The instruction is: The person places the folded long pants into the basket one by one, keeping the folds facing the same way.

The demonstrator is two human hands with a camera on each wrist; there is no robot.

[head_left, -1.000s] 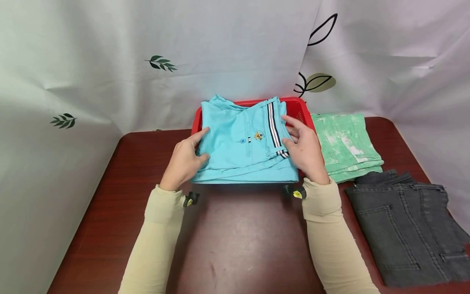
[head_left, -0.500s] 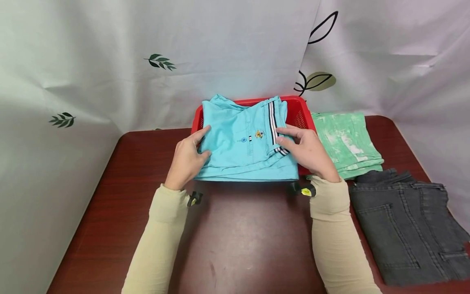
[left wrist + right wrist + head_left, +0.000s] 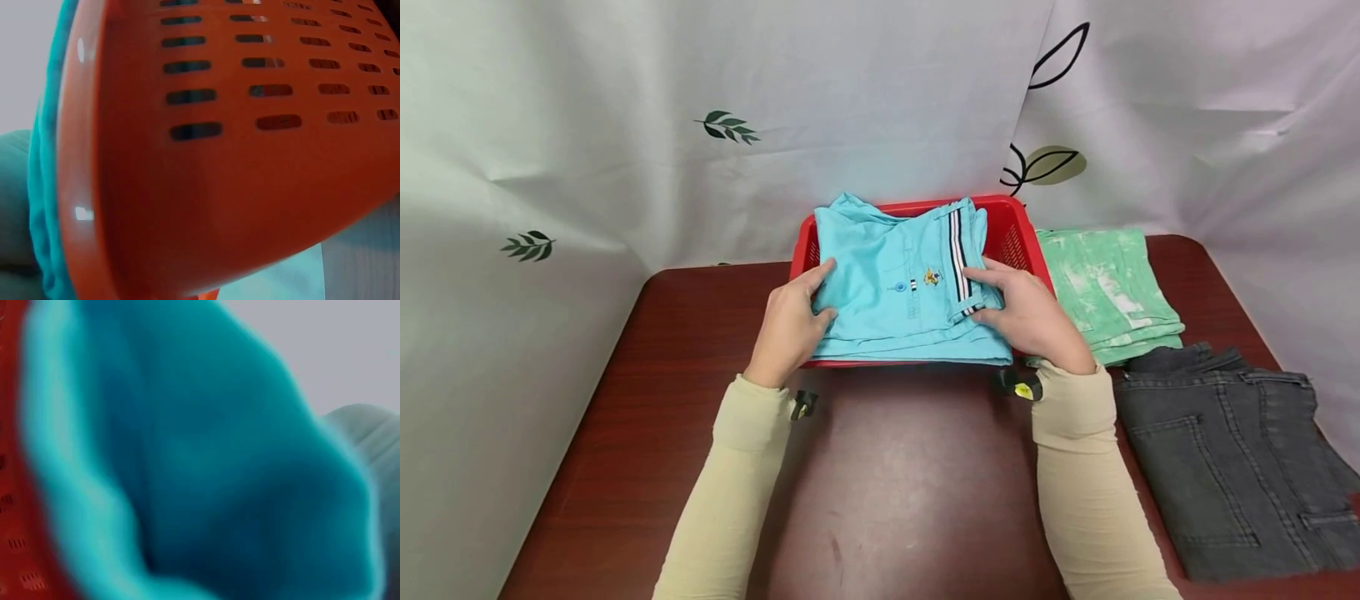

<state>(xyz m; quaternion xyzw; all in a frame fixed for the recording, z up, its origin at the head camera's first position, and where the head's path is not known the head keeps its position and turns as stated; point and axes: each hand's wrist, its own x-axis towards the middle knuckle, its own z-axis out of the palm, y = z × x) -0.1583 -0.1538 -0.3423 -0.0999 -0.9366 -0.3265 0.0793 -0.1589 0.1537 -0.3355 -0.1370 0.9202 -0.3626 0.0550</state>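
Folded light-blue pants (image 3: pixel 872 275) with a striped waistband and a small embroidered figure lie over the top of a red basket (image 3: pixel 1037 250). At the pants' left edge rests my left hand (image 3: pixel 788 329), index finger and thumb stretched onto the cloth. My right hand (image 3: pixel 1037 315) touches the waistband side, with its index finger and thumb laid on the fabric; its other fingers are largely hidden. In the left wrist view, the basket wall (image 3: pixel 206 187) with its slots fills most of the picture. Blurred blue cloth (image 3: pixel 206 425) takes up the right wrist view.
Right of the basket lies a folded green-and-white garment (image 3: pixel 1105 287). Nearer on that side are folded dark grey jeans (image 3: pixel 1217 467). All rest on a reddish-brown table (image 3: pixel 880 500), with a white curtain (image 3: pixel 865 108) with leaf prints close behind.
The pants' front edge has moved slightly back, uncovering some of the basket's front rim. My right hand has shifted inward onto the waistband and nearer; my left hand has moved slightly right.
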